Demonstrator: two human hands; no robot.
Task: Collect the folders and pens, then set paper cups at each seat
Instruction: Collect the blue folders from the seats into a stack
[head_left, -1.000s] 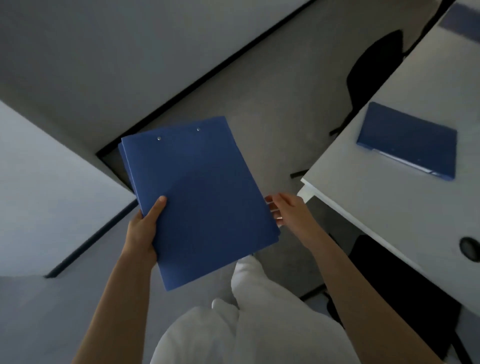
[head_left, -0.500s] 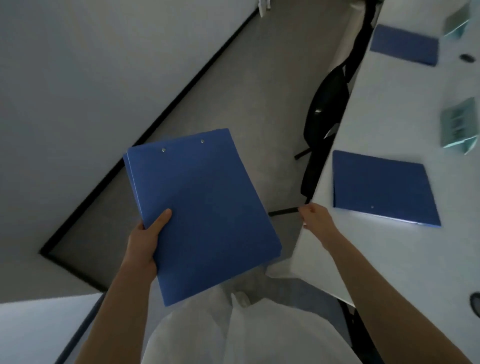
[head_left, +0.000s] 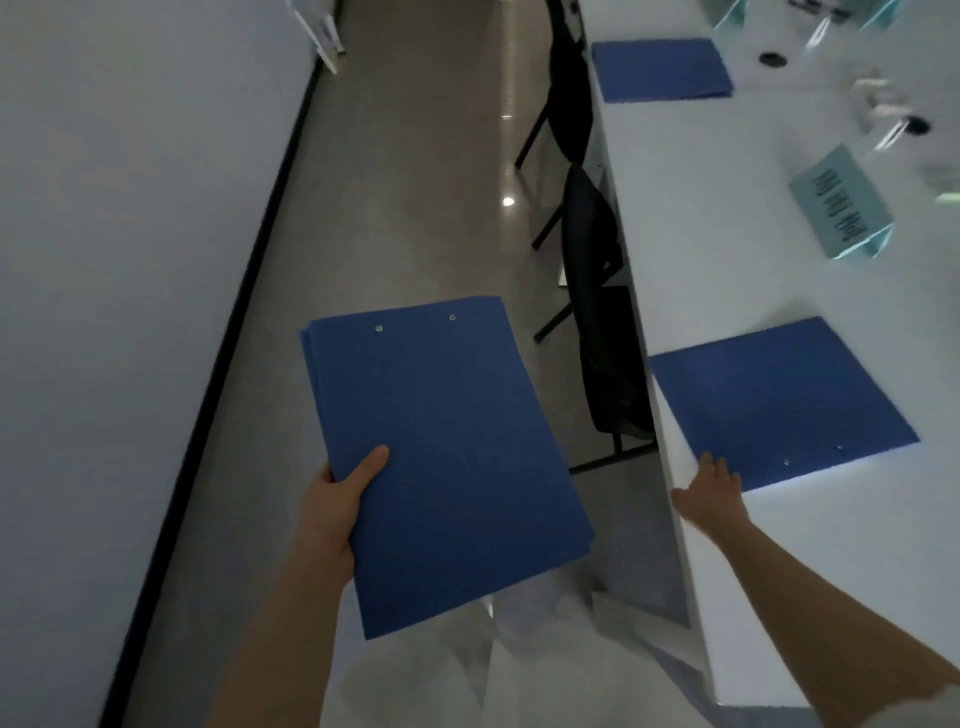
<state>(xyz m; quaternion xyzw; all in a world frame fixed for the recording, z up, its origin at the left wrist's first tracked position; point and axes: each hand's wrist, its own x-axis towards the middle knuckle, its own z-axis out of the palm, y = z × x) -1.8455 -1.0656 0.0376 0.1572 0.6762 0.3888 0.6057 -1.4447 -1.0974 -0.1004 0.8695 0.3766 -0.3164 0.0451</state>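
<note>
My left hand (head_left: 337, 499) grips a stack of blue folders (head_left: 447, 457) by its left edge, thumb on top, held flat over the floor. Another blue folder (head_left: 779, 400) lies on the white table (head_left: 810, 571) near its edge. My right hand (head_left: 711, 488) rests at that folder's near corner with fingers spread, touching the table edge; it holds nothing. A third blue folder (head_left: 660, 70) lies further along the table. No pens or paper cups are in sight.
Two black chairs (head_left: 602, 322) (head_left: 566, 93) are tucked against the table's left side. A teal name card (head_left: 841, 202) stands on the table, with round cable holes (head_left: 772, 58) beyond. A white wall (head_left: 130, 260) borders the narrow floor aisle on the left.
The view has swung along the table. My right hand left the stack's edge and reached to the near corner of the folder on the table. The left hand still carries the stack.
</note>
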